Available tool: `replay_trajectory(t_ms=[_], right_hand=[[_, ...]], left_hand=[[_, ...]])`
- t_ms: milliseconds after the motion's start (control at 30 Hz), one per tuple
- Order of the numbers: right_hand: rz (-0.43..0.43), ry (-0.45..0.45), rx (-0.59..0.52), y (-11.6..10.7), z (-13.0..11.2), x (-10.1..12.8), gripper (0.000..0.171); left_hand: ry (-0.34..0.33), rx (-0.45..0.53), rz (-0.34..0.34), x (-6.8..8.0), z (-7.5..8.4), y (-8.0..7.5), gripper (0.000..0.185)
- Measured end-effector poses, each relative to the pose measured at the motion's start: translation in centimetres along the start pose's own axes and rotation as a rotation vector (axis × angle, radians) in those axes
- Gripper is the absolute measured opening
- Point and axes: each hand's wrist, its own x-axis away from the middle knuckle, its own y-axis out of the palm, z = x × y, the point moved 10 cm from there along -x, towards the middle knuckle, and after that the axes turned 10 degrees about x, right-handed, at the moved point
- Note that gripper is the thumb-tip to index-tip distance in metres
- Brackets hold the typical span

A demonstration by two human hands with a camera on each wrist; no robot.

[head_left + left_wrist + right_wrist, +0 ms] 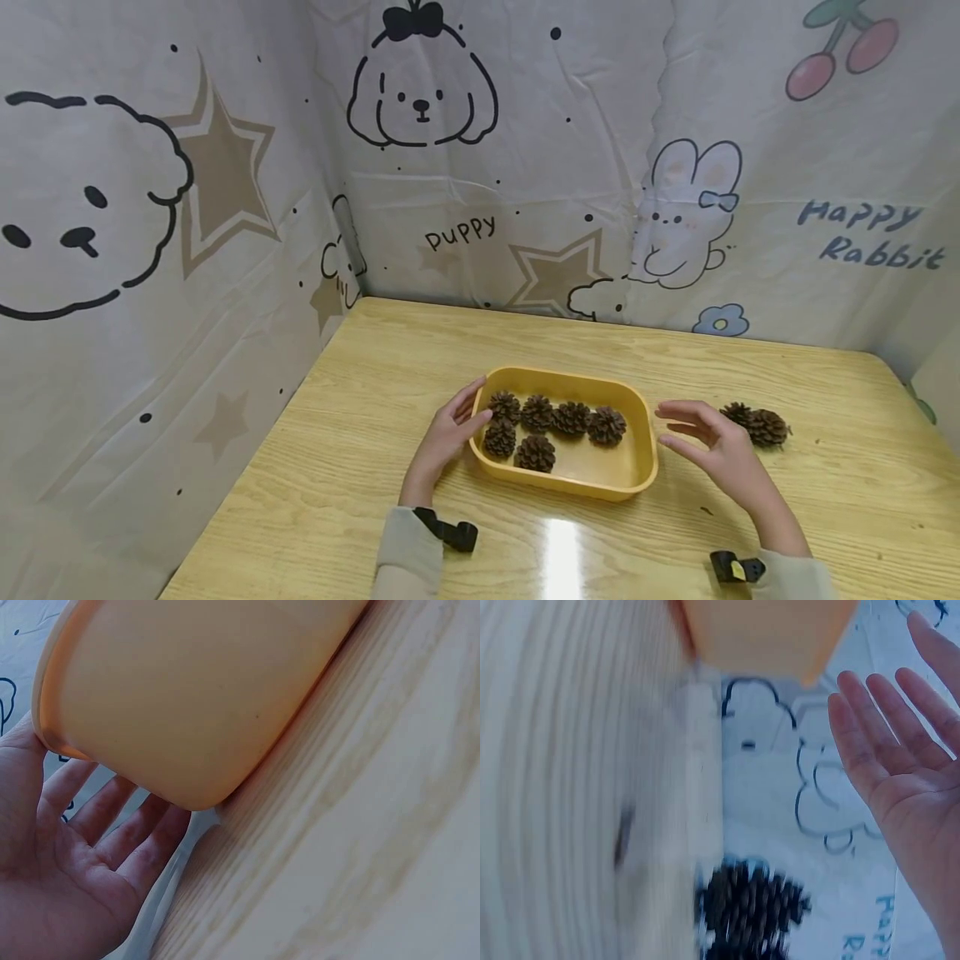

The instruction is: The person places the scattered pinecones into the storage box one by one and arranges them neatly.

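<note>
A yellow plastic tray (570, 486) sits on the wooden table with several brown pine cones (536, 454) in it, mostly toward its left half. My left hand (447, 433) holds the tray's left end, thumb over the rim and fingers along the outer wall. In the left wrist view, the fingers (154, 844) lie against the outside of that wall. Just off the tray's right end is my right hand (716, 450), its fingers loosely bent with nothing held. The right wrist view has its palm (922, 799) apart from the tray.
Two more pine cones (767, 427) lie on the table (847, 500) beyond my right hand. Small dark bits are scattered near them. A printed cloth (525, 183) with cartoon animals hangs behind the table and along its left side.
</note>
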Motion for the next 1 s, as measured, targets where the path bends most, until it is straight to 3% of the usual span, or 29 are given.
replay_trajectory(t_ms=[300,733,1000], right_hand=[[0.074,0.051,0.060,-3.3,2.4,1.4,0.044],[0.235,0.193,0.169,-7.2,5.7,3.2,0.047],[0.344,0.187,0.194,-9.1,7.1,3.8,0.051]], left_hand=[[0.001,-0.019,0.004,0.1,0.0,-0.1,0.059],[-0.003,-0.031,-0.002,0.0,-0.2,-0.1,0.061],[-0.011,-0.008,0.006,0.1,-0.2,-0.1,0.060]])
